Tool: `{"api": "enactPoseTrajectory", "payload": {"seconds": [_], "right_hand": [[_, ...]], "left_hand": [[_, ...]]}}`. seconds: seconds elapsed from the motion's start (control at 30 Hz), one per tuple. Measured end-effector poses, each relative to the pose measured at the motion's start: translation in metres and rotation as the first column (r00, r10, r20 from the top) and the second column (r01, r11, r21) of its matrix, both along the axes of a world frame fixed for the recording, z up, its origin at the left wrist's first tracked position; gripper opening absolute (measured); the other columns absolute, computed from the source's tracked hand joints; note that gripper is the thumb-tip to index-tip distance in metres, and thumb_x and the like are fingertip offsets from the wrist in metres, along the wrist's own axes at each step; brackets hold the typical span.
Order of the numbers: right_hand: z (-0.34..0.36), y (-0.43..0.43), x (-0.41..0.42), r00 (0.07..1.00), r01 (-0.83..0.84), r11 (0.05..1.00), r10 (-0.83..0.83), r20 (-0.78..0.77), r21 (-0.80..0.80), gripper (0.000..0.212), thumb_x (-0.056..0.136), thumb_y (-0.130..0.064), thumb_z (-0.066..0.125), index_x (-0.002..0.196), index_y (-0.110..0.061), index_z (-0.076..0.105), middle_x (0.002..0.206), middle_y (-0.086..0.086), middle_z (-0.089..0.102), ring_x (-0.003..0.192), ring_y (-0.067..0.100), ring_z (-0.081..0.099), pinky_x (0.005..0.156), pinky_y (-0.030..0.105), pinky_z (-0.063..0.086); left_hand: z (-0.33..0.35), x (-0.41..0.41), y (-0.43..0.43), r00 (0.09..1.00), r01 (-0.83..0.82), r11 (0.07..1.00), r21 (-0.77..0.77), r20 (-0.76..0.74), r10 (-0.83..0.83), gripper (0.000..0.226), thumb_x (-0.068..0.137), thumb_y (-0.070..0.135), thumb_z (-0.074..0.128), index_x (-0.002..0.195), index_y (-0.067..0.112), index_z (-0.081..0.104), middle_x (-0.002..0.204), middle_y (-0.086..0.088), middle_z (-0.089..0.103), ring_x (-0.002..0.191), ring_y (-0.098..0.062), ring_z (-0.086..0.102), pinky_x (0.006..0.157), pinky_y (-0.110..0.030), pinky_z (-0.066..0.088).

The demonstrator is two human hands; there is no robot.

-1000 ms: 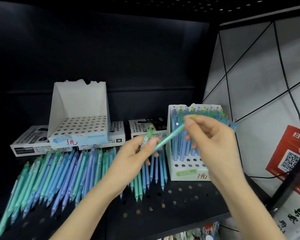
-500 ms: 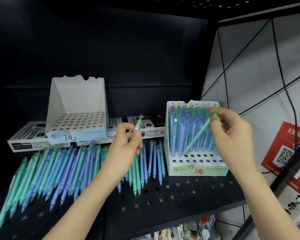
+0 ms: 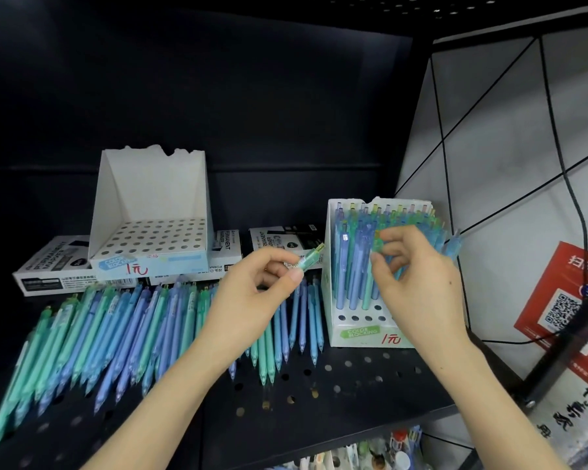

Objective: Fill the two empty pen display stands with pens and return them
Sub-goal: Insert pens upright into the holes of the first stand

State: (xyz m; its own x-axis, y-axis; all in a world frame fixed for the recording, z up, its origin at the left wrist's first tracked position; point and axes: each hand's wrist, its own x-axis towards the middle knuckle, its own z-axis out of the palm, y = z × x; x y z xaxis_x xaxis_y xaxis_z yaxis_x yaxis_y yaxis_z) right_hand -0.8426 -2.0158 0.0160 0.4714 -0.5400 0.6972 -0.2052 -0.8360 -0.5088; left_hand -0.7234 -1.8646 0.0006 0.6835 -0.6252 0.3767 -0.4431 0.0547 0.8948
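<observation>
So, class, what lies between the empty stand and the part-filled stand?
Head view: marker boxes, loose pens, and the left hand pinching a green pen.

shelf (image 3: 353, 385): black metal sheet punched with round holes, matt with a faint sheen.
filled stand (image 3: 360, 330): white card, matt.
empty stand (image 3: 150, 198): left of the filled stand; same matt white card, top edge torn rough.
loose pens (image 3: 116, 334): left of the filled stand; plastic barrels, frosted, matt blue and green.
standing pens (image 3: 345, 266): in the filled stand; same frosted plastic, one in the right hand (image 3: 418, 286) grip.
held pen (image 3: 308, 259): in the left hand (image 3: 248, 300) grip, left of the filled stand; translucent green plastic, glossier top.
marker boxes (image 3: 51, 266): left of the filled stand; smooth printed card, slight gloss.
red sign (image 3: 564, 300): right of the filled stand; smooth glossy print.
</observation>
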Motion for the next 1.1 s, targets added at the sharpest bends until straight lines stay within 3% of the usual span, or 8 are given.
{"api": "enactPoseTrajectory", "payload": {"seconds": [0.13,0.23,0.37,0.47,0.6,0.7,0.87,1.1], "right_hand": [[0.002,0.001,0.003,0.999,0.052,0.998,-0.051,-0.01,0.034,0.021,0.085,-0.016,0.062,0.105,-0.017,0.058,0.076,-0.02,0.054,0.061,0.004,0.054,0.061,0.032,0.049],[0.001,0.009,-0.003,0.992,0.111,0.992,-0.107,0.073,-0.063,0.026,0.085,-0.032,0.062,0.109,-0.02,0.059,0.089,-0.013,0.06,0.075,0.01,0.054,0.065,0.029,0.044],[-0.004,0.027,-0.013,0.979,-0.183,0.982,0.178,0.101,0.039,0.019,0.08,-0.051,0.055,0.089,-0.037,0.064,0.082,-0.018,0.063,0.081,0.005,0.053,0.068,0.022,0.042],[-0.007,0.032,-0.014,0.941,-0.336,0.92,0.32,0.111,0.2,0.002,0.081,-0.036,0.064,0.082,-0.036,0.065,0.083,-0.016,0.064,0.077,0.01,0.058,0.065,0.023,0.045],[0.005,0.018,-0.029,0.859,-0.448,0.844,0.313,0.405,0.296,0.008,0.089,-0.014,0.056,0.087,-0.021,0.059,0.076,-0.005,0.064,0.07,0.007,0.06,0.063,0.018,0.049],[0.015,-0.003,-0.042,0.829,-0.353,0.9,0.172,0.532,0.258,0.016,0.093,-0.011,0.051,0.087,-0.025,0.054,0.069,-0.007,0.06,0.063,0.007,0.055,0.057,0.014,0.046],[0.01,-0.017,-0.04,0.911,-0.115,0.983,0.048,0.409,0.141,0.012,0.095,-0.017,0.05,0.093,-0.029,0.05,0.075,-0.008,0.056,0.065,0.009,0.051,0.058,0.018,0.042],[-0.006,-0.022,-0.02,0.98,0.019,0.999,-0.025,0.198,0.034,0.013,0.092,-0.024,0.053,0.103,-0.018,0.056,0.077,-0.011,0.058,0.07,0.003,0.053,0.064,0.025,0.042]], "left_hand": [[0.0,-0.001,0.0,0.998,0.051,0.999,-0.004,-0.036,-0.051,0.013,0.084,0.016,0.064,0.094,0.025,0.063,0.085,0.006,0.063,0.079,-0.006,0.06,0.065,-0.019,0.045],[0.001,-0.005,-0.001,0.995,0.096,0.995,-0.018,-0.007,-0.096,0.016,0.083,0.014,0.065,0.091,0.027,0.065,0.082,0.012,0.064,0.08,-0.003,0.06,0.069,-0.017,0.048],[0.001,-0.013,-0.004,0.986,0.164,0.984,-0.067,0.035,-0.162,0.018,0.082,0.009,0.067,0.092,0.024,0.068,0.083,0.009,0.065,0.082,-0.007,0.061,0.074,-0.019,0.05],[0.0,-0.018,-0.008,0.977,0.205,0.976,-0.074,0.07,-0.2,0.019,0.082,0.009,0.067,0.093,0.024,0.07,0.088,0.008,0.068,0.085,-0.007,0.063,0.075,-0.021,0.051],[-0.006,-0.015,-0.01,0.971,0.069,0.996,0.061,0.225,-0.081,0.028,0.082,0.029,0.067,0.105,0.044,0.06,0.105,0.027,0.063,0.104,0.009,0.054,0.093,-0.014,0.043],[-0.008,-0.014,-0.01,0.903,-0.094,0.969,0.229,0.43,-0.014,0.047,0.082,0.045,0.062,0.125,0.05,0.043,0.117,0.047,0.033,0.113,0.021,0.032,0.103,-0.014,0.026],[-0.016,-0.013,-0.019,0.802,-0.214,0.901,0.376,0.594,-0.057,0.075,0.084,0.056,0.052,0.146,0.038,0.014,0.138,0.03,0.012,0.133,0.007,0.011,0.109,-0.018,-0.002],[-0.03,-0.007,-0.037,0.772,-0.218,0.868,0.446,0.623,-0.126,0.09,0.082,0.061,0.051,0.148,0.032,-0.004,0.147,0.022,-0.001,0.142,-0.003,0.002,0.112,-0.021,-0.01]]}}
